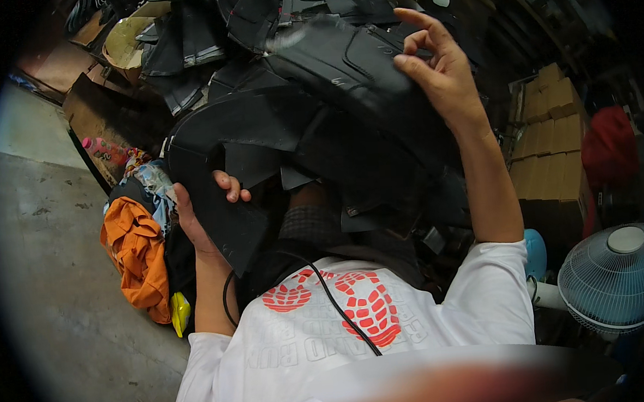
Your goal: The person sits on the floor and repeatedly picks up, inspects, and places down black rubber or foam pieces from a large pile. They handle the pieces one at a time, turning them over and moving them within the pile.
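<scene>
My left hand [204,226] is closed round one arm of a flat, curved black shoe upper [218,122]; its thumb lies along the outer edge and the fingertips show through the opening. Higher on the right, my right hand [439,68] pinches the edge of another black shoe upper [358,62] with stitched lines, its index finger stretched out above. That piece is slightly blurred at its far left end. More black pieces hang over my lap, partly hidden beneath these two.
A heap of black shoe uppers [251,14] fills the far side. Orange cloth [133,249] and a pink bottle [105,149] are at left. Stacked cardboard boxes [551,150] and a fan [611,279] stand at right. A black cable [327,289] crosses my white shirt.
</scene>
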